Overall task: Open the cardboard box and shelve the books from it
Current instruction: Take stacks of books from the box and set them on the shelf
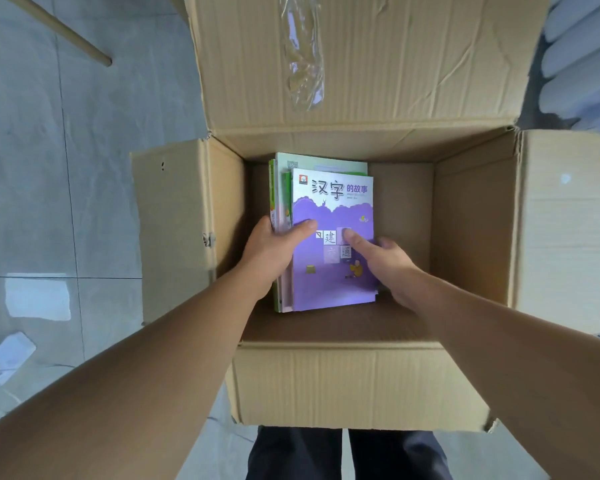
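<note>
Inside the open brown cardboard box [361,382], both hands clasp a small stack of thin paperback books [329,216]. Left hand [274,251] curls round its left edge, thumb on the purple cover; right hand [388,265] grips the right edge likewise.

Cardboard box [361,382] mouth is left unobstructed from above, with flaps [378,64] folded outward. Outside the left hand [271,251] fingers, only a narrow gap is seen between book stack [333,209] and near wall. Outside the right hand [388,265] fingers, a wider strip of bare floor is seen. Beyond the fingertips, the tape strip [303,53] is kept clear of the opening.
</note>
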